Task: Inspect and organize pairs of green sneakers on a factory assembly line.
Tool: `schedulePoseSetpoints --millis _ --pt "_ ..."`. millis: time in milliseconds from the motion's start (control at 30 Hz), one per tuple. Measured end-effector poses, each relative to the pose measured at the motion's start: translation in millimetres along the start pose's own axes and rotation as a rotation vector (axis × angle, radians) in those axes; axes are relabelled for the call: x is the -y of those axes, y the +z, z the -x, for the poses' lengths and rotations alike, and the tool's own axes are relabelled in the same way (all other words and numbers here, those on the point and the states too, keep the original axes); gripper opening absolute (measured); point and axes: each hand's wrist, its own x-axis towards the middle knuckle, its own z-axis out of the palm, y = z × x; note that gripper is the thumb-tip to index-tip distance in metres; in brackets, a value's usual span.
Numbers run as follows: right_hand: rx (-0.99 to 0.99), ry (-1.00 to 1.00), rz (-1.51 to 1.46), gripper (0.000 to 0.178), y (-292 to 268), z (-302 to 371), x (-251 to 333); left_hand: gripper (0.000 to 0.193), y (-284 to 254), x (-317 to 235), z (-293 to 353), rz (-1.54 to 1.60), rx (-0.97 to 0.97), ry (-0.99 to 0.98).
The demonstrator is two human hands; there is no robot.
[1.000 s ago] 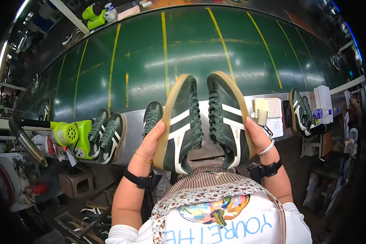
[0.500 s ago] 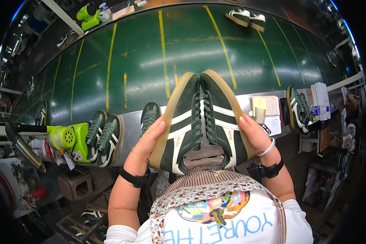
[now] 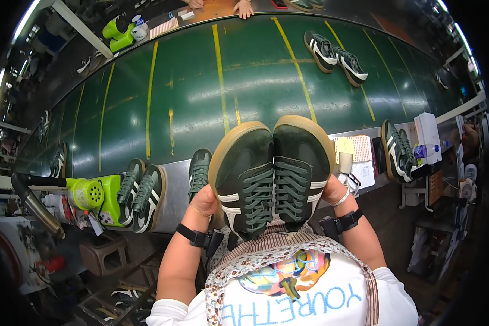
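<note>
Green surface (image 3: 195, 119), yellow-striped, glossy; steel ledge (image 3: 175, 191) nearside. Far shoes (image 3: 321, 52) on green; lime machine (image 3: 87, 194) left. Left hand (image 3: 204, 201) grips left shoe (image 3: 244, 155), right hand (image 3: 334, 190) right shoe (image 3: 303, 152), hiding mid-ledge.

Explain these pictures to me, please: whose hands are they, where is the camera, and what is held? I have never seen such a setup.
A person works with bare hands. Every picture comes from the left of two fisheye cameras on that person's head, so straight edges bend. The left hand holds one dark green sneaker; the right hand holds the matching sneaker, side by side, toes pointing away. On the green, yellow-lined surface lies another sneaker pair. On its near metal edge stand more sneakers beside a lime-green appliance. At the far edge rests a co-worker's hand.
</note>
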Motion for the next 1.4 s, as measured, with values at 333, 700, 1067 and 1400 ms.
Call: schedulePoseSetpoints --millis 333,700,1067,1400 --pt "-0.175 0.175 -0.8 0.051 43.3 -28.1 0.3 0.066 44.8 12.1 -52.3 0.515 -0.34 -0.098" --pt "-0.253 0.253 -0.966 0.062 39.0 -42.8 -11.2 0.06 29.1 34.0 -65.6 0.706 -0.514 -0.177" --pt "-0.333 0.21 -0.919 0.041 10.4 -60.6 26.8 0.055 29.7 26.3 -111.6 0.83 -0.2 -0.151" --pt "-0.597 0.221 0.154 0.094 -140.1 -106.6 168.6 0.084 37.8 -54.3 -297.1 -0.594 -0.673 -0.183"
